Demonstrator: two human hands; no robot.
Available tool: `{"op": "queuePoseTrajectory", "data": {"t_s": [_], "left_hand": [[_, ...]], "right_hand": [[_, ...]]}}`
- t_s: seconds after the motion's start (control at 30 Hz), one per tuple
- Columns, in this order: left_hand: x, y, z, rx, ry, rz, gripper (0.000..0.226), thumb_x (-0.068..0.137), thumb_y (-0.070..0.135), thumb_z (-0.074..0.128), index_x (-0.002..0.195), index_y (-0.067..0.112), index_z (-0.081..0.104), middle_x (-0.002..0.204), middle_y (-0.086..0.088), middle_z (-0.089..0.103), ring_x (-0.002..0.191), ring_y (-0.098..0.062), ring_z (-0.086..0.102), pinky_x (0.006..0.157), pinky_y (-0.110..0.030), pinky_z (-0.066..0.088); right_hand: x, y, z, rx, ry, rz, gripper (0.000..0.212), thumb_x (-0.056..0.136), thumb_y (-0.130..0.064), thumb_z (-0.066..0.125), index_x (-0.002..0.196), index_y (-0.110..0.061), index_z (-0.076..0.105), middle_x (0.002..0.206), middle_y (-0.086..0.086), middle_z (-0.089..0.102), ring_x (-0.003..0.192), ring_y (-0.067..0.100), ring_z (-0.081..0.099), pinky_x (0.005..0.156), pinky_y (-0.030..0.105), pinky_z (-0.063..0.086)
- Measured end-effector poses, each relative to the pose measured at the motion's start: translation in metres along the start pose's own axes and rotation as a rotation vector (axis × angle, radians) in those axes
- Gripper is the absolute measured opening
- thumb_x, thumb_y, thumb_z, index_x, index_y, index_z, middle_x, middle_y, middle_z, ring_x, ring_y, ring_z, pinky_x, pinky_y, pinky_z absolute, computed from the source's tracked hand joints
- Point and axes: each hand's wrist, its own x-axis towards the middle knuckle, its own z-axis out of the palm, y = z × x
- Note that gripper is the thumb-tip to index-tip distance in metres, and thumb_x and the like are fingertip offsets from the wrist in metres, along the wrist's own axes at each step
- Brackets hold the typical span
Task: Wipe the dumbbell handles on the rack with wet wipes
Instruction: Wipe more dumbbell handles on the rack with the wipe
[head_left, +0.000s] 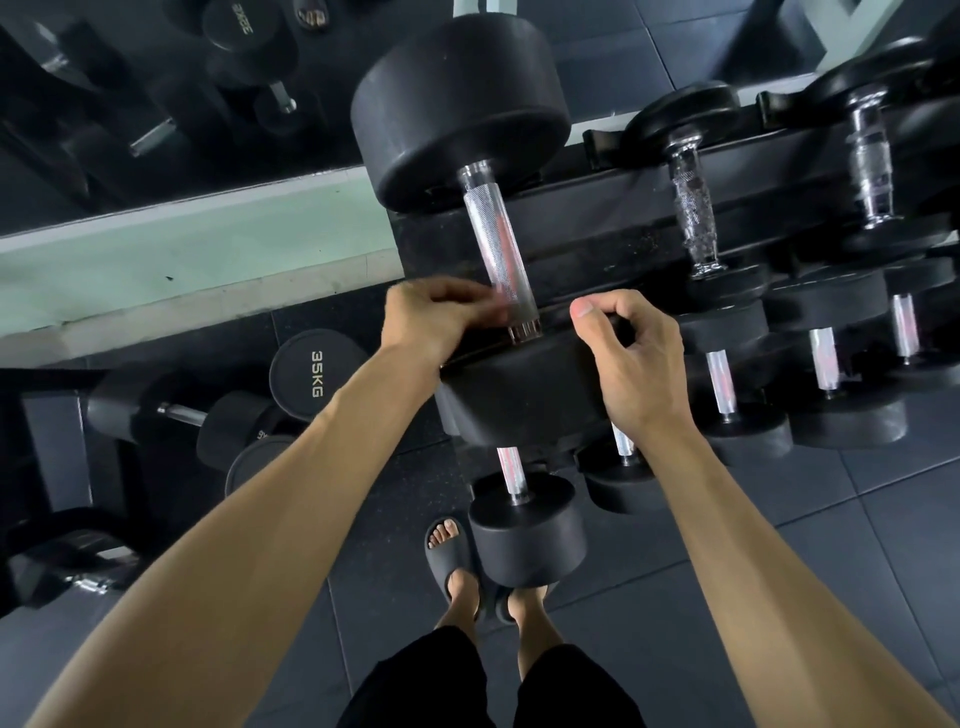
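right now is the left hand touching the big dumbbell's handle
Touching. The head view shows the left hand with fingertips blurred against the lower end of the knurled handle.

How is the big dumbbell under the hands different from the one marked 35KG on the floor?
The big dumbbell rests on the rack; the 35KG dumbbell sits on the floor. The big dumbbell's handle shows in full, bright and cross-hatched; the 35KG dumbbell's is hidden. The left hand is at the big one's handle; nothing touches the other. Both have round black ends.
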Motion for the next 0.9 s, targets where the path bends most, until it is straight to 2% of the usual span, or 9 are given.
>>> {"op": "queuePoseTrajectory", "data": {"t_s": [0.1,0.27,0.4,0.5,0.63,0.73,0.83,0.9], "left_hand": [[0.015,0.01,0.001,-0.157,0.067,0.046,0.018,0.066,0.014,0.087,0.077,0.013,0.073,0.08,-0.009,0.076,0.081,-0.021,0.075,0.093,-0.04,0.056],[-0.005,-0.002,0.003,-0.078,-0.013,0.001,0.015,0.068,0.009,0.087,0.071,0.013,0.073,0.077,-0.011,0.076,0.075,-0.021,0.074,0.087,-0.039,0.059],[0.01,0.017,0.005,-0.137,0.106,0.118,0.015,0.072,0.006,0.085,0.076,0.012,0.071,0.071,-0.005,0.075,0.069,-0.015,0.074,0.075,-0.027,0.058],[0.029,0.031,0.005,-0.265,0.155,0.179,0.016,0.074,0.003,0.083,0.072,0.011,0.069,0.069,-0.005,0.074,0.068,-0.015,0.072,0.075,-0.028,0.058],[0.006,0.007,0.005,-0.021,0.12,0.157,0.015,0.073,0.013,0.086,0.077,0.021,0.074,0.073,0.004,0.076,0.073,-0.009,0.073,0.08,-0.025,0.058],[-0.003,-0.007,0.005,0.022,0.089,0.167,0.019,0.073,0.01,0.086,0.087,0.02,0.078,0.082,0.009,0.077,0.08,-0.006,0.073,0.082,-0.02,0.057],[0.013,0.012,0.008,-0.068,0.198,0.195,0.021,0.07,0.006,0.086,0.078,0.023,0.076,0.077,0.007,0.076,0.08,-0.01,0.074,0.085,-0.027,0.058],[0.023,0.032,0.01,-0.143,0.266,0.229,0.02,0.072,0.005,0.085,0.077,0.021,0.074,0.067,0.009,0.074,0.07,-0.004,0.072,0.077,-0.017,0.056]], "right_hand": [[0.001,0.0,0.0,-0.004,0.005,0.004,0.017,0.085,-0.047,0.059,0.081,-0.033,0.067,0.095,-0.009,0.07,0.093,0.003,0.063,0.086,0.022,0.046],[0.001,0.0,0.0,0.004,0.02,-0.002,0.02,0.083,-0.05,0.058,0.078,-0.033,0.066,0.094,-0.009,0.07,0.095,0.007,0.063,0.089,0.027,0.047],[0.0,0.001,0.0,0.017,0.014,0.015,0.022,0.085,-0.049,0.059,0.083,-0.029,0.069,0.094,-0.008,0.07,0.094,0.008,0.064,0.09,0.03,0.05],[0.0,0.001,0.001,0.023,0.02,0.018,0.028,0.083,-0.053,0.058,0.085,-0.028,0.07,0.092,-0.008,0.07,0.091,0.009,0.064,0.088,0.032,0.051],[0.001,0.001,0.0,0.027,0.014,0.005,0.023,0.082,-0.052,0.058,0.078,-0.032,0.067,0.092,-0.009,0.07,0.094,0.008,0.064,0.09,0.031,0.05],[0.001,0.003,0.001,0.024,0.01,0.004,0.023,0.083,-0.051,0.059,0.078,-0.03,0.067,0.093,-0.009,0.07,0.096,0.007,0.064,0.093,0.033,0.049],[0.0,0.003,0.001,0.026,0.013,0.005,0.029,0.08,-0.056,0.057,0.081,-0.029,0.068,0.093,-0.008,0.07,0.095,0.009,0.064,0.092,0.035,0.051],[0.001,0.003,0.001,0.04,0.014,0.01,0.03,0.079,-0.057,0.056,0.082,-0.03,0.069,0.092,-0.007,0.07,0.093,0.011,0.065,0.09,0.037,0.052]]}}
